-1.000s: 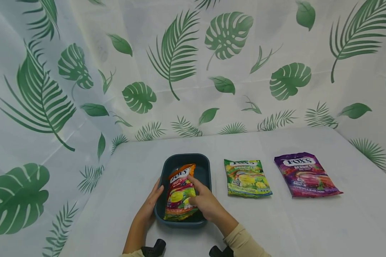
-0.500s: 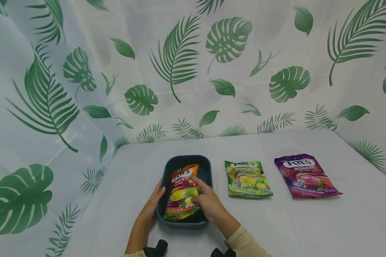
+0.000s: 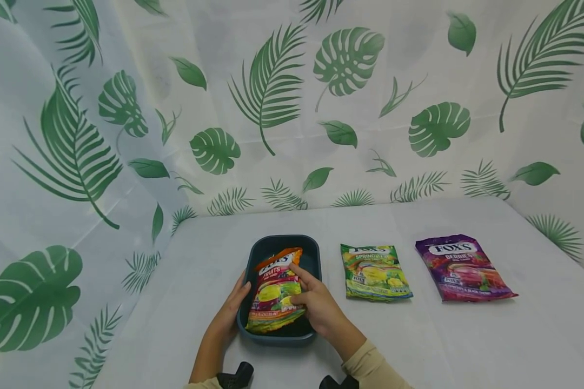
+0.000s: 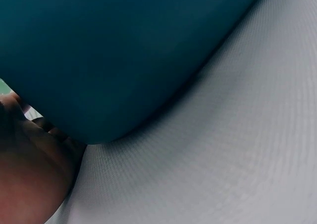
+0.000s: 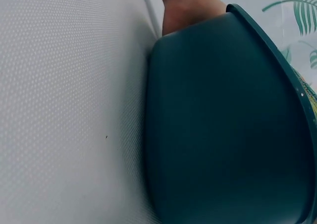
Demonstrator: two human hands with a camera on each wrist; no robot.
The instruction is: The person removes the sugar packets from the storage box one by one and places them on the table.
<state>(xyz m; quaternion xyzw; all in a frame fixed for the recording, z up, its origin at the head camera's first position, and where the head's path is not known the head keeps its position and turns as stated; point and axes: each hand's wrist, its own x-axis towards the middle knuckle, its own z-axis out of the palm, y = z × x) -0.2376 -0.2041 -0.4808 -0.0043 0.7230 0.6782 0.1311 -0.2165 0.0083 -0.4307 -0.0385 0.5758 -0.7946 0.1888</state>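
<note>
In the head view a dark teal plastic bin [image 3: 312, 248] stands on the table, holding an orange-and-red FOX'S Fruits candy bag [image 3: 270, 294]. The bag lies at a slant, its top toward the far right. My left hand [image 3: 227, 312] holds the bin's left wall, with the thumb at the rim and the other fingers outside. With index finger and thumb, my right hand [image 3: 322, 308] grips the bag's right edge. Its remaining fingers are hidden. The left wrist view shows the bin's outer wall [image 4: 114, 60] close up; the right wrist view shows its opposite side [image 5: 223, 125].
A green FOX'S Spring Tea candy bag [image 3: 376, 273] lies to the right of the bin. Farther right is a purple FOX'S Berries candy bag [image 3: 463, 269]. A white cloth [image 3: 389, 346] covers the table, and a leaf-patterned curtain [image 3: 282, 108] hangs behind and at the sides.
The Fruits candy bag has turned slightly inside the bin, its lower right side shifting right with my right hand. My left hand keeps its place on the bin. The head view has shifted slightly.
</note>
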